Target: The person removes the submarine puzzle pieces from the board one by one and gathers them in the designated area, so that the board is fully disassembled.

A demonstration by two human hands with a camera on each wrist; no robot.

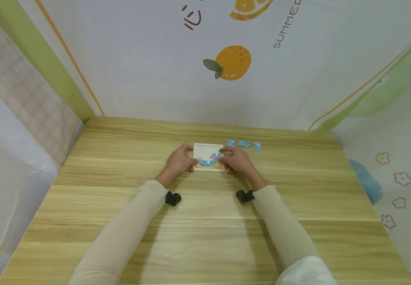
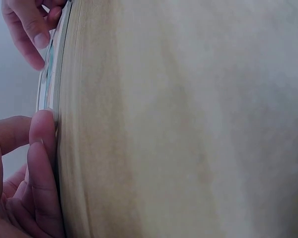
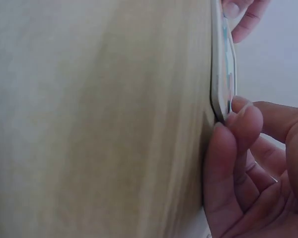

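Note:
A small jigsaw puzzle board (image 1: pixel 205 148) with a pale frame lies on the wooden table, its lower part filled with colourful pieces. At its left edge, my left hand (image 1: pixel 179 161) holds the frame, thumb over the front left corner. From the right, my right hand (image 1: pixel 239 160) reaches over the frame, thumb and index finger pinching a blue and pink puzzle piece (image 1: pixel 215 157) above the bottom row. In the right wrist view, the right thumb (image 3: pixel 249 123) is right at the board's corner. Both hands also show in the left wrist view, beside the board's thin edge.
Several loose blue puzzle pieces (image 1: pixel 243 144) lie behind the right hand, partly hidden by it. The wooden table (image 1: pixel 205 237) extends around the board. A white curtain (image 1: pixel 148 71) with fruit prints hangs at its back edge. Black wrist devices (image 1: pixel 173 198) sit below both hands.

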